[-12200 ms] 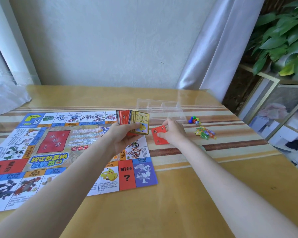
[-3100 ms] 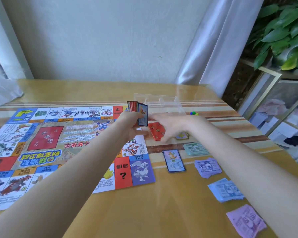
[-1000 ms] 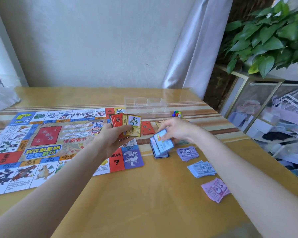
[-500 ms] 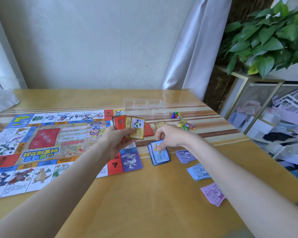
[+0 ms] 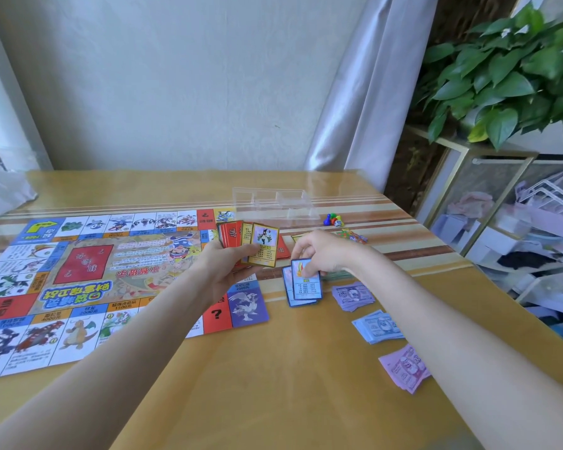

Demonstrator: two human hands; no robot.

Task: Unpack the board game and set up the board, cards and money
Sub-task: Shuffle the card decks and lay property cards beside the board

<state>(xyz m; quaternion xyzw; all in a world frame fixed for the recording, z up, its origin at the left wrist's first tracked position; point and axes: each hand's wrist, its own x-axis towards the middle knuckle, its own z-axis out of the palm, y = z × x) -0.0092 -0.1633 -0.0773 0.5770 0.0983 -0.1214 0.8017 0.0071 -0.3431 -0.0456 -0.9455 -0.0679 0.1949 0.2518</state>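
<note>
Status: the board [image 5: 88,280] lies unfolded and flat on the table [image 5: 273,384], occupying its 9 o'clock half. Money is sorted into separate stacks off the board's 3 o'clock edge: a purple stack [image 5: 353,295], a blue stack [image 5: 377,326] and a pink stack [image 5: 403,368], running toward 5 o'clock. A blue-bordered card pile [image 5: 301,289] sits just beside the board's corner. The clear tray [image 5: 273,203] and the pawns [image 5: 333,219] lie at 12 o'clock.

Remaining, by my judgement: the cards in hand need sorting by colour.

Grip: the left hand [image 5: 223,266] holds a fanned deck [image 5: 249,243] of red and yellow cards, fingers curled round it. The right hand [image 5: 322,254] pinches the top blue card [image 5: 306,279] on the pile, fingertips narrow.
</note>
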